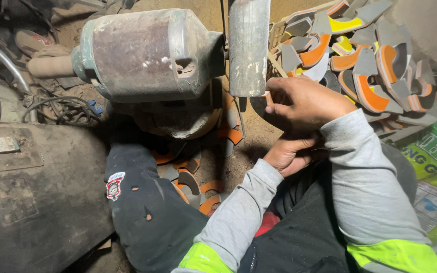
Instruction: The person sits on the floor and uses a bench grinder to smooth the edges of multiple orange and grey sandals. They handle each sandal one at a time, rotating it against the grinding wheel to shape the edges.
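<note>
The dark curved sole piece [259, 103] sits in the right hand [304, 103], right below the grey grinding wheel [249, 48] of the bench grinder [147, 53]. The right hand's grip is clenched around the piece, fingers curled and knuckles up, wrist bent inward, the grey sleeve [365, 172] running back toward the body. The left hand [289, 154] lies lower, just beneath the right wrist, palm turned up and fingers loosely curled; whether it holds anything I cannot tell. Its forearm crosses the lap at a slant. Behind the right hand a heap of grey, orange and yellow sole pieces [365, 55] fills a basket. More cut pieces [188, 177] lie on the dirt floor [249, 141] beside the dark-trousered knee [137, 197]
</note>
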